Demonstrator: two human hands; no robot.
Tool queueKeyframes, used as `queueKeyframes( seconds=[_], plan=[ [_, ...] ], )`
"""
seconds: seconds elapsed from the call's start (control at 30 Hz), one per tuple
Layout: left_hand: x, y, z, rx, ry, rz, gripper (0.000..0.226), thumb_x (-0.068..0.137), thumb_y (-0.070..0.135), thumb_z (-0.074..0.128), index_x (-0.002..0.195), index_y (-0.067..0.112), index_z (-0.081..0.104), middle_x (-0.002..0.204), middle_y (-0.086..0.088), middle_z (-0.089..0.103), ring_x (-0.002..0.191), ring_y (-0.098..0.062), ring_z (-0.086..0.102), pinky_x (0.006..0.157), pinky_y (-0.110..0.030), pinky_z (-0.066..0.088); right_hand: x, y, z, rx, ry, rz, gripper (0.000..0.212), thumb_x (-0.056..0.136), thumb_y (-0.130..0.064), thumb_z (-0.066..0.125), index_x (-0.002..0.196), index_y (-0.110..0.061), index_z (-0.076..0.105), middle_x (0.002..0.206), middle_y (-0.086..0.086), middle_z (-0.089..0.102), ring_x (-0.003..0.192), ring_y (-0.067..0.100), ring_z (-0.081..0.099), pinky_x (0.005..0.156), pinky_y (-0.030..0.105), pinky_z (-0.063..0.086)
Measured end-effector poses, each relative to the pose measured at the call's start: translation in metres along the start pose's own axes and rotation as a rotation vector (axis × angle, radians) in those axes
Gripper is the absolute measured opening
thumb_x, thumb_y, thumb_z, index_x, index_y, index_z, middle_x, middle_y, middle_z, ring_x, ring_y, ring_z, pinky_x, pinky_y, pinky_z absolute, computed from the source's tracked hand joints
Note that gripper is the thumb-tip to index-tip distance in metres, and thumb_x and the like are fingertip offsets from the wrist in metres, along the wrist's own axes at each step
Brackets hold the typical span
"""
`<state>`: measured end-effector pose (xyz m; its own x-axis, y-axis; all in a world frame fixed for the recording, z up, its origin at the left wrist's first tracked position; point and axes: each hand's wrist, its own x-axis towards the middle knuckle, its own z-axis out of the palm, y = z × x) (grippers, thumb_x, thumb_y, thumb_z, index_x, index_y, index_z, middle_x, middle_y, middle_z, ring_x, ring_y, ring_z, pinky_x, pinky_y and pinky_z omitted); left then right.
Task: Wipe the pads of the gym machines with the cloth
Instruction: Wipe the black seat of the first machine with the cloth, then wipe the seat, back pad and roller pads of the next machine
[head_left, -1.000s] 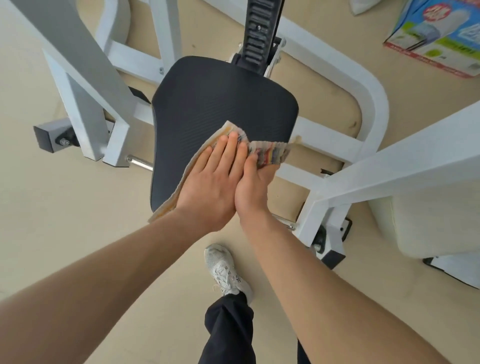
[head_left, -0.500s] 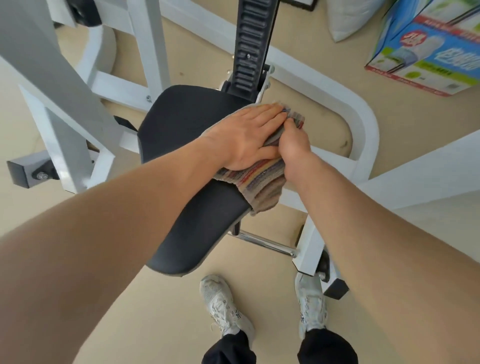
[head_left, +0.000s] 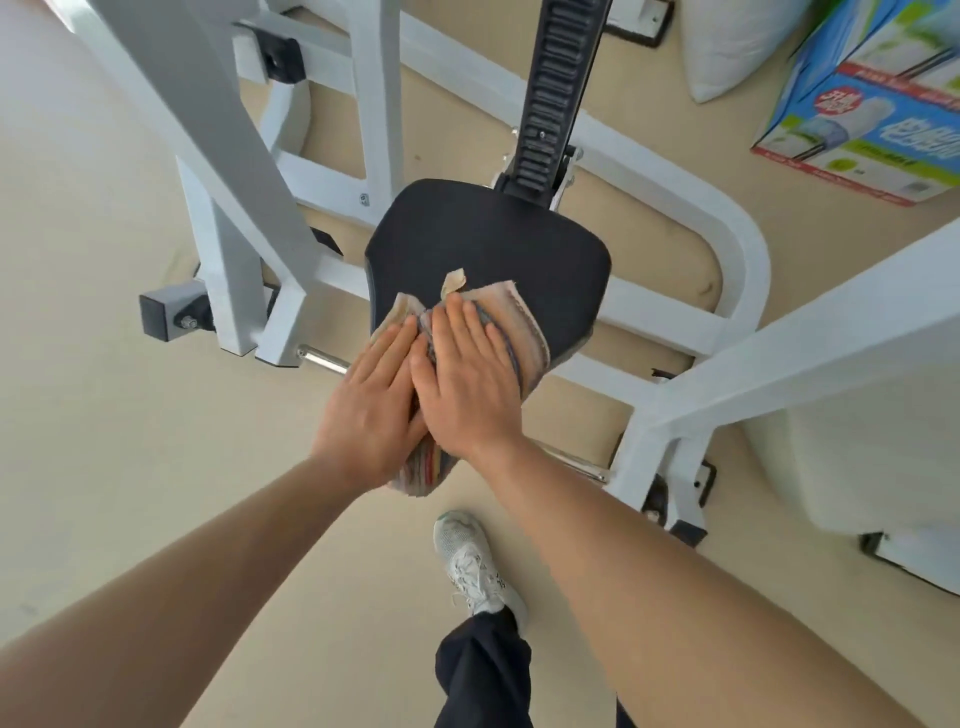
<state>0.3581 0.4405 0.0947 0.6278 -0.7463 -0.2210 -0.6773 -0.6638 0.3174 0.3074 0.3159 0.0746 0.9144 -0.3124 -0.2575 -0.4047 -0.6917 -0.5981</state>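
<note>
The black seat pad (head_left: 498, 244) of a white gym machine sits in the middle of the view. A striped, multicoloured cloth (head_left: 524, 332) lies over the pad's near half and hangs off its front edge. My left hand (head_left: 371, 410) and my right hand (head_left: 467, 384) lie flat side by side on the cloth, fingers pointing away from me, pressing it onto the pad. The near end of the pad is hidden under the hands and cloth.
White frame tubes (head_left: 223, 171) rise at the left and cross at the right (head_left: 810, 353). A black toothed adjustment post (head_left: 556, 93) stands behind the pad. A printed cardboard box (head_left: 872, 109) and a white bag (head_left: 737, 47) lie on the beige floor. My shoe (head_left: 472, 561) is below.
Both hands have pulled the cloth back from the pad's far right corner to its near end. One second ago they were at the near right edge.
</note>
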Motion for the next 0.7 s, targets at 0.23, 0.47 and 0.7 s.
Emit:
queueKeyframes(
  seconds=[0.23, 0.47, 0.7],
  plan=[
    [-0.024, 0.05, -0.051, -0.343, -0.083, -0.377, 0.015, 0.08, 0.022, 0.073, 0.084, 0.023, 0.059, 0.076, 0.011, 0.062, 0.072, -0.015, 0.056, 0.06, -0.029, 0.037, -0.064, -0.008, -0.055, 0.474, -0.085, 0.215, 0.023, 0.085, -0.018, 0.056, 0.106, -0.021, 0.063, 0.104, -0.005, 0.067, 0.1, 0.019, 0.062, 0.09, 0.039, 0.05],
    [-0.054, 0.157, -0.136, -0.526, -0.292, -0.338, 0.018, 0.071, 0.018, 0.071, 0.074, 0.026, 0.055, 0.061, 0.005, 0.066, 0.055, -0.019, 0.065, 0.053, -0.03, 0.052, -0.143, -0.016, -0.198, 0.59, -0.276, 0.431, 0.021, 0.075, -0.016, 0.067, 0.096, -0.014, 0.067, 0.106, 0.004, 0.068, 0.097, 0.022, 0.069, 0.091, 0.046, 0.056],
    [-0.074, 0.29, -0.198, -0.431, -0.348, -0.064, 0.033, 0.072, 0.035, 0.081, 0.086, 0.028, 0.052, 0.072, 0.009, 0.066, 0.059, -0.014, 0.062, 0.058, -0.026, 0.05, -0.243, 0.003, -0.328, 0.35, -0.15, 0.385, 0.008, 0.077, -0.025, 0.066, 0.07, -0.021, 0.065, 0.071, -0.009, 0.061, 0.07, 0.012, 0.056, 0.068, 0.035, 0.047]
  ],
)
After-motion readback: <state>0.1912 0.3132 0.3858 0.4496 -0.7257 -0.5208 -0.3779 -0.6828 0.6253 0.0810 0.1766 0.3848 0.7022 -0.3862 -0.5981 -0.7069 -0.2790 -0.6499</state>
